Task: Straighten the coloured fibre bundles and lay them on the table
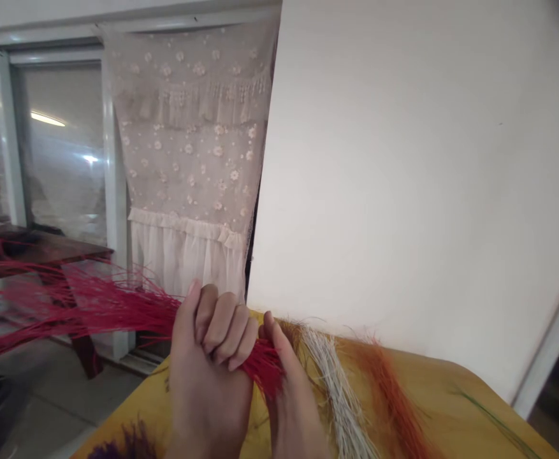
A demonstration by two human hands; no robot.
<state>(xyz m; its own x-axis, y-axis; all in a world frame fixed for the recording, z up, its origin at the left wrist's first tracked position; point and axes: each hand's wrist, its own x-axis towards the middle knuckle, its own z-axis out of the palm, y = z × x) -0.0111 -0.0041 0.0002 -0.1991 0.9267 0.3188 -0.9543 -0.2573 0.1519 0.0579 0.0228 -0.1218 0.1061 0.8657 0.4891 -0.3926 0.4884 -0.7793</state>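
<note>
A bundle of thin red fibre strands (116, 309) is held up above the yellow table, its loose ends fanning out to the left. My left hand (217, 344) is closed in a fist around the middle of the bundle. Close beside it, my right hand (291, 395) grips the short right end, with the thumb on top and the other fingers mostly hidden. On the table to the right lie a bundle of whitish strands (339, 389) and a bundle of orange strands (398, 401). Purple strands (126, 443) show at the bottom left.
The yellow tabletop (451, 382) stands against a white wall (403, 159). A few green strands (494, 421) lie near its right side. Behind, at left, are a lace curtain (188, 146), sliding glass doors (64, 140) and a dark wooden table (54, 248).
</note>
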